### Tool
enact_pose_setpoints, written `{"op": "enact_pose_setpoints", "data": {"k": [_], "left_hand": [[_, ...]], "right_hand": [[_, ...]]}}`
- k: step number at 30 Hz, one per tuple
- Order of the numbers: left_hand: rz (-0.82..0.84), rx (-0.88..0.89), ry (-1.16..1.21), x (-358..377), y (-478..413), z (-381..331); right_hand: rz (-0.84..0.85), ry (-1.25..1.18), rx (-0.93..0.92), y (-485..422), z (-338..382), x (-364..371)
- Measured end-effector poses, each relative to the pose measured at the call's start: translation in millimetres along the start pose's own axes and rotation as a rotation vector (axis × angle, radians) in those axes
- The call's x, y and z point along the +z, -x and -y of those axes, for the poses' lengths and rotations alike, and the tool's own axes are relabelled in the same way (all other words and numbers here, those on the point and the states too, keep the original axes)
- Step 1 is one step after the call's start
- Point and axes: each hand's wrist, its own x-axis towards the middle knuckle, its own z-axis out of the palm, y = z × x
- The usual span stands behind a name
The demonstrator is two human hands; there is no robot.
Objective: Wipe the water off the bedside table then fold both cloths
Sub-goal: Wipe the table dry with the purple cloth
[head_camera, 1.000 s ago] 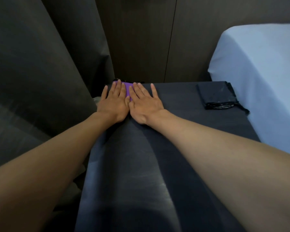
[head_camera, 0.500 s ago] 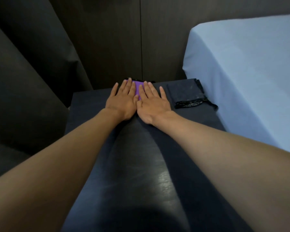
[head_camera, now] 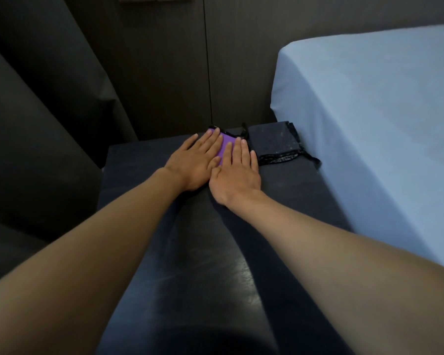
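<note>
So both hands are flat on the purple cloth [head_camera: 226, 147], which sits at the far edge of the dark surface [head_camera: 203, 257], roughly in the middle of that back edge and close to the wall panel [head_camera: 164, 73]. The left hand [head_camera: 194, 163] and right hand [head_camera: 237, 176] lie side by side with the thumbs touching, palms down. The fingers are straight and relaxed, just pressing, not curled round or pinching anything. Most of the cloth is hidden under them. All you get is a narrow purple strip in the gap between the left fingers [head_camera: 210, 140] and the right fingers [head_camera: 242, 152], plus a bit of black edging poking out past the left fingertips at the far end. It looks folded small, but I can't tell how many layers. The second one, a dark folded cloth [head_camera: 273, 142], sits just beside the right hand's little finger in the far right corner of the surface, with some loose black trim trailing toward the bed [head_camera: 369, 119]. The bed has a pale blue sheet and runs along the right side of the surface.
</note>
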Motion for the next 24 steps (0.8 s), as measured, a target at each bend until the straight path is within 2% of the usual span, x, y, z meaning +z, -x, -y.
{"op": "enact_pose_setpoints", "data": {"k": [4, 9, 17, 24], "left_hand": [[0.003, 0.06, -0.019, 1, 11, 2], [0.003, 0.054, -0.003, 4, 29, 3], [0.005, -0.024, 0.002, 10, 60, 9], [0.027, -0.195, -0.032, 15, 101, 37]], "right_hand": [[0.007, 0.009, 0.057, 16, 10, 3], [0.015, 0.023, 0.074, 30, 20, 6], [0.036, 0.035, 0.035, 45, 40, 12], [0.085, 0.058, -0.102, 49, 79, 13]]}}
